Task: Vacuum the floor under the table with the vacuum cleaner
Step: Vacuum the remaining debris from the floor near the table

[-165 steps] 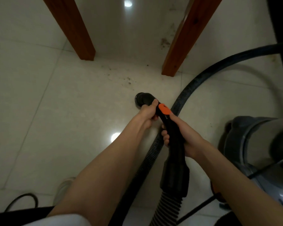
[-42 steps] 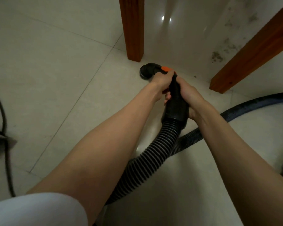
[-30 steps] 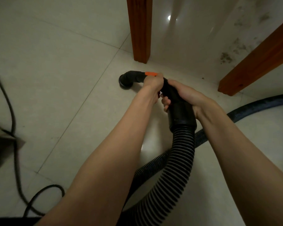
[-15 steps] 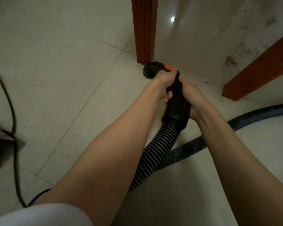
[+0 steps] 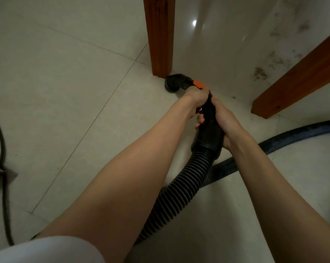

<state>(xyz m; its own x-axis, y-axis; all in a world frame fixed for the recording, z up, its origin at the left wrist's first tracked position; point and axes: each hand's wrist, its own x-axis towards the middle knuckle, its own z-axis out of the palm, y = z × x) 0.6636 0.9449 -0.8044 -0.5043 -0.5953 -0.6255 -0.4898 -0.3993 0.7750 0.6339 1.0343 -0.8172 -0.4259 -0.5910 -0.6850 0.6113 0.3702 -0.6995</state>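
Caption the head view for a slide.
Both hands, left hand ahead of right hand, grip the vacuum handle, nozzle at a wooden table leg.

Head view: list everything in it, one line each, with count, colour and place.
table legs: two, reddish-brown wood, top centre and right edge.
vacuum nozzle: one, black, on the floor at the base of the centre leg.
orange button: one, behind the nozzle.
ribbed hose: one, black, running from the handle to the bottom, then off right.
cable: one, dark, left edge.
floor: pale tiles, dirt smudges upper right.
left hand: grips the wand, in front.
right hand: grips the handle behind.
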